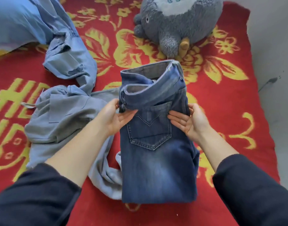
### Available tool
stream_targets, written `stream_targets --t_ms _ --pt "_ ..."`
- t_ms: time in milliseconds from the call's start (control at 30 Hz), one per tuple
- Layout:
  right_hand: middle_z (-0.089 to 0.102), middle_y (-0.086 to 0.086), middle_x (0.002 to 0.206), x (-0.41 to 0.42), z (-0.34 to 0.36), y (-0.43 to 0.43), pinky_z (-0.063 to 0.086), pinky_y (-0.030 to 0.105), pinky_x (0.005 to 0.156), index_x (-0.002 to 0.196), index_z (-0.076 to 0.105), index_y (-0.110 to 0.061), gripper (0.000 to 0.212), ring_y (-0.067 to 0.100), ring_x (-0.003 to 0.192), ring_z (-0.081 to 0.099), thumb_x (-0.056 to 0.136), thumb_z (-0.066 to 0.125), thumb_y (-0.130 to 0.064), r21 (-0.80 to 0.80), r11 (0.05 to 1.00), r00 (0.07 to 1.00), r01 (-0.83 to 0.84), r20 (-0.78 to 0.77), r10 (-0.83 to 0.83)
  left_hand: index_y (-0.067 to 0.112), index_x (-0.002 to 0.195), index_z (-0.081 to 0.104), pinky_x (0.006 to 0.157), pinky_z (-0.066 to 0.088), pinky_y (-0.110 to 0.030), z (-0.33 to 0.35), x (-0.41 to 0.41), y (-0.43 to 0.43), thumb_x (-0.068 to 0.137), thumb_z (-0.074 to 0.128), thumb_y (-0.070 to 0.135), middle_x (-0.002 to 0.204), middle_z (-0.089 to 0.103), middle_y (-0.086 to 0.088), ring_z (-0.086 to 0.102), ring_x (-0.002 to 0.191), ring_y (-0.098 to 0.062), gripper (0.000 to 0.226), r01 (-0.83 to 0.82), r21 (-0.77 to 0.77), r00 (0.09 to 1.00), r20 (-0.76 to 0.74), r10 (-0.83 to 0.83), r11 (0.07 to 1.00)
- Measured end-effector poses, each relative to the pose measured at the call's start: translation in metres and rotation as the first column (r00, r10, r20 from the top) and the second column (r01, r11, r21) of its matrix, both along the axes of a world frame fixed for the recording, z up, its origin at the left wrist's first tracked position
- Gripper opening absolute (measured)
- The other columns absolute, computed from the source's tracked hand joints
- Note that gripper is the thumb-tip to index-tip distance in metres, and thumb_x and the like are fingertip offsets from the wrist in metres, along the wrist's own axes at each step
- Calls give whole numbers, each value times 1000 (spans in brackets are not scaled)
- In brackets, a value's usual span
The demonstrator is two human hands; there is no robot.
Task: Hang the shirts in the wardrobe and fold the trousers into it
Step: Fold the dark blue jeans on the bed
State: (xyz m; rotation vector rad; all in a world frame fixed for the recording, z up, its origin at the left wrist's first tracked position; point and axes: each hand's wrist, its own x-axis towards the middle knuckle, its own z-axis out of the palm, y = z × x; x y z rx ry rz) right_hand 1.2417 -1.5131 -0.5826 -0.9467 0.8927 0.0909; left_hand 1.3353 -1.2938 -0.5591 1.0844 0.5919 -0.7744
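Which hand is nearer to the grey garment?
Left. The left hand touches the folded jeans' left edge, right beside the grey garment; the right hand is at their far edge, with the jeans between.

The folded jeans (158,160) are dark blue denim, matt, faded paler in places, with raised seams. The grey garment (62,121) is a soft, matt knitted cloth. The red blanket (229,111) looks woolly and rough, and the plush toy (177,25) is furry.
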Motion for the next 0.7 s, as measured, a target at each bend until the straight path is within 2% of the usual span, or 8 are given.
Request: stream_targets --t_ms 67,167,267,333,400,467,567,700 --pt "73 15 97 28 0 -8 57 30 70 140 36 -19 45 26 91 72 98 36 -35 -9 1000 998 8 59 -8 17 119 49 60 59 -30 -4 34 -10 98 45 26 78 72 -17 72 67 -25 23 -7 -36 998 69 10 999" --pt "65 10 116 52 -14 -10 50 34 84 138 40 -28 39 24 108 62 99 40 -33 -150 988 997 -24 71 35 33 145 27 100 43 -36 -23 60 -22 101 33 39 123 60 -6 57 117 -20 44 39 -9 974 224 -36 999" --pt "55 4 138 35 -53 -3 42 36 100 141 47 -21 46 17 126 51 95 52 -22 -630 696 933 -345 -144 331 29 152 11 109 25 -31 -62 31 -30 101 38 29 143 36 13 33 131 -4 58 150 318 871 406 -277 936" --pt "39 0 151 3 -75 5 27 33 114 145 40 -26 52 14 141 33 95 51 -29 -761 299 761 -576 -367 535 27 152 10 119 9 -33 -97 -8 -25 95 38 42 158 15 3 11 146 -14 66 245 678 610 448 -654 693" --pt "18 -2 160 -30 -92 9 12 36 120 150 25 -34 58 15 148 10 95 36 -48 -736 -79 564 -672 -579 588 36 151 7 119 -2 -39 -122 -50 -13 84 17 62 161 -3 3 -10 147 -18 73 262 931 213 202 -956 255" --pt "0 -8 162 -62 -102 4 2 39 120 152 8 -40 65 12 149 -6 90 14 -61 -615 -288 413 -734 -741 529 42 150 0 117 -3 -42 -132 -86 0 78 -4 63 160 -11 8 -21 143 -12 75 206 978 19 -37 -999 -32" --pt "-9 -9 161 -91 -107 -9 3 43 120 151 -2 -42 59 11 148 -8 98 19 -56 -522 -271 369 -808 -809 458 39 150 -1 117 2 -43 -138 -106 17 75 -9 64 160 -10 10 -22 140 -8 80 188 982 126 -52 -991 -27" --pt "21 -2 159 -113 -102 -15 23 36 116 153 19 -23 68 17 145 21 95 45 -45 -727 9 647 -686 -605 464 22 153 8 118 8 -29 -121 -130 24 93 42 50 160 8 1 6 147 -15 74 206 895 486 258 -835 396"
